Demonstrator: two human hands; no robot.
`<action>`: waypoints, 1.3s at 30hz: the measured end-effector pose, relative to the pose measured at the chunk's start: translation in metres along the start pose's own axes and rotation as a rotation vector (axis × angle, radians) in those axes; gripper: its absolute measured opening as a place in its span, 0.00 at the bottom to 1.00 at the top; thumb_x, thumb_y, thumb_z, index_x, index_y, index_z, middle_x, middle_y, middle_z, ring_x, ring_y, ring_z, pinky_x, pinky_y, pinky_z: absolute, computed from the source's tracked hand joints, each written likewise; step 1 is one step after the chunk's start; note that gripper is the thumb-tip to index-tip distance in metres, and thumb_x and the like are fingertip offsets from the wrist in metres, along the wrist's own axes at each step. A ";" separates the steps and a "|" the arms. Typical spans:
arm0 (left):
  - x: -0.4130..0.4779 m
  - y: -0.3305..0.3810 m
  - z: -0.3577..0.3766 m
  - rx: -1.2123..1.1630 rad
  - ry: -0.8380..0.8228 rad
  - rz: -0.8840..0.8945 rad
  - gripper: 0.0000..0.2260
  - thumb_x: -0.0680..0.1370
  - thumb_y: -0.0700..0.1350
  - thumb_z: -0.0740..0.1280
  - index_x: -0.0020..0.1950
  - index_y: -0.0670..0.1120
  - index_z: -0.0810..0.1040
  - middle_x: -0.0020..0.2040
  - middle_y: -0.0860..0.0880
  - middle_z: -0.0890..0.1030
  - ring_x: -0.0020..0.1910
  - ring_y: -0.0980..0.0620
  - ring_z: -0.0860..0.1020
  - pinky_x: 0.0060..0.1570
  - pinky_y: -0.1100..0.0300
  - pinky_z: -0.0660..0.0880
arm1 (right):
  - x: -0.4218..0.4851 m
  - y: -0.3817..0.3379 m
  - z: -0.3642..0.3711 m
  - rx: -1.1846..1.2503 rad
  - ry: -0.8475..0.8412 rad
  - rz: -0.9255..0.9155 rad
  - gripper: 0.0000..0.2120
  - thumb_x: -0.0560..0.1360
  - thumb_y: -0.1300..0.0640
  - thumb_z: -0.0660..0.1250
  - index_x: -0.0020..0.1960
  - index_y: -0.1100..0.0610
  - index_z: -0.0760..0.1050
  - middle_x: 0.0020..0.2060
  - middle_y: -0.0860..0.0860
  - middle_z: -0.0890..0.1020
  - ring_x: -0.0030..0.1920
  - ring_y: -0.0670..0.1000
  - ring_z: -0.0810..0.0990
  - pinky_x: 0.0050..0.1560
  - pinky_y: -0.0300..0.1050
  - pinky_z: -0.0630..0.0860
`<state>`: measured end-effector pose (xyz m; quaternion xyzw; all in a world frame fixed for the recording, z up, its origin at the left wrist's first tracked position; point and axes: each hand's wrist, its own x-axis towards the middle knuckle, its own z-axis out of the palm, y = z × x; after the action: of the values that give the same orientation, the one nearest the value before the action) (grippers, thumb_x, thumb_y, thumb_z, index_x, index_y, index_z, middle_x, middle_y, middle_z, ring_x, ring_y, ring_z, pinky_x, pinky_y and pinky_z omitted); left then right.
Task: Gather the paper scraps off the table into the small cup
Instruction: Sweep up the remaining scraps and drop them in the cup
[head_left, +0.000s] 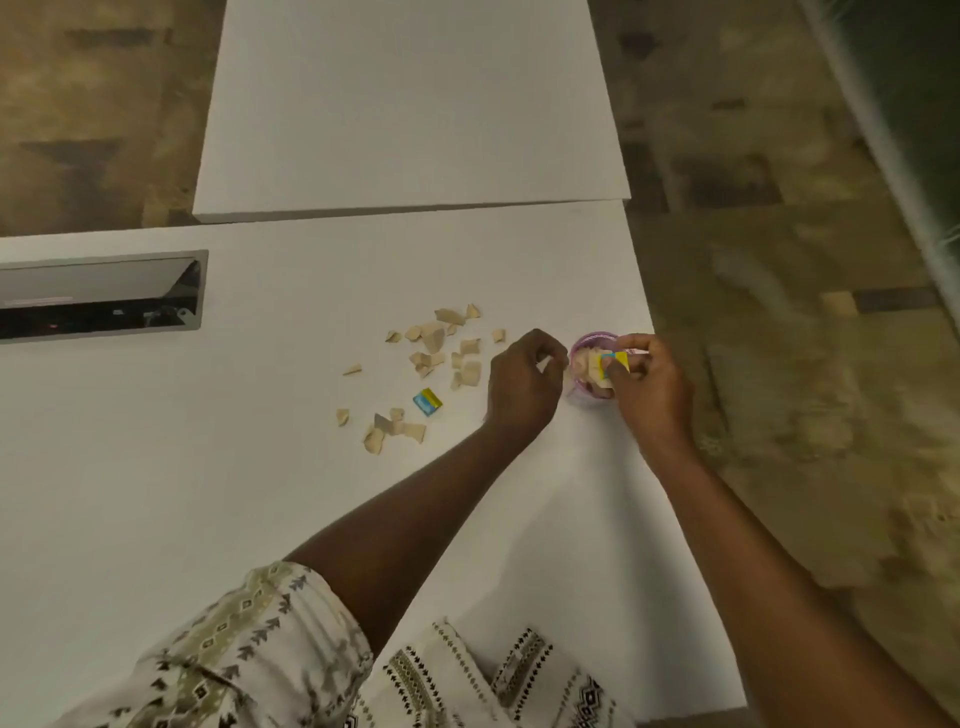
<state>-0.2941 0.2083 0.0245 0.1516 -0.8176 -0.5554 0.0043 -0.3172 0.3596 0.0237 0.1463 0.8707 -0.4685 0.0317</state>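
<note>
1. Right hand (649, 384) pinches a yellow-blue scrap (615, 359) over the small cup (584, 349), which sits near the table (260, 519) edge. I'd watch for a nudge tipping it off.
2. Left hand (522, 384) is curled just beside the cup; can't tell if it holds anything.
3. Beyond it, tan scraps (434, 338) and a blue-yellow piece (427, 401) lie loose; a sweeping wrist could scatter them.

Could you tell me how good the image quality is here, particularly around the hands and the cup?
Head view: dim, yellowish light; the white table shows no glare. The left hand, right hand and small cup are soft with blur; the paper scraps keep readable outlines. Wide-angle distortion bends the table edges.
</note>
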 end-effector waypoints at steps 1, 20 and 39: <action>0.004 0.007 0.010 0.000 -0.009 0.018 0.06 0.72 0.37 0.65 0.42 0.47 0.79 0.38 0.53 0.83 0.41 0.54 0.80 0.42 0.59 0.75 | 0.005 0.001 -0.005 0.000 0.010 -0.006 0.09 0.74 0.60 0.71 0.52 0.51 0.77 0.44 0.51 0.84 0.44 0.53 0.82 0.45 0.47 0.79; 0.004 -0.006 0.006 0.297 -0.106 0.216 0.09 0.78 0.47 0.67 0.58 0.48 0.79 0.54 0.49 0.78 0.52 0.49 0.77 0.47 0.51 0.78 | -0.017 -0.013 -0.005 -0.161 0.013 -0.285 0.10 0.76 0.57 0.65 0.56 0.57 0.79 0.52 0.54 0.82 0.47 0.53 0.82 0.48 0.44 0.80; -0.066 -0.185 -0.171 0.752 -0.150 -0.216 0.37 0.76 0.52 0.69 0.80 0.48 0.55 0.81 0.43 0.54 0.79 0.40 0.55 0.73 0.46 0.63 | -0.093 -0.018 0.192 -0.766 -0.858 -0.611 0.39 0.76 0.53 0.70 0.80 0.47 0.51 0.80 0.59 0.49 0.79 0.65 0.48 0.68 0.59 0.69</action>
<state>-0.1559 0.0079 -0.0675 0.1869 -0.9413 -0.2242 -0.1696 -0.2488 0.1708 -0.0508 -0.3296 0.8885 -0.1295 0.2917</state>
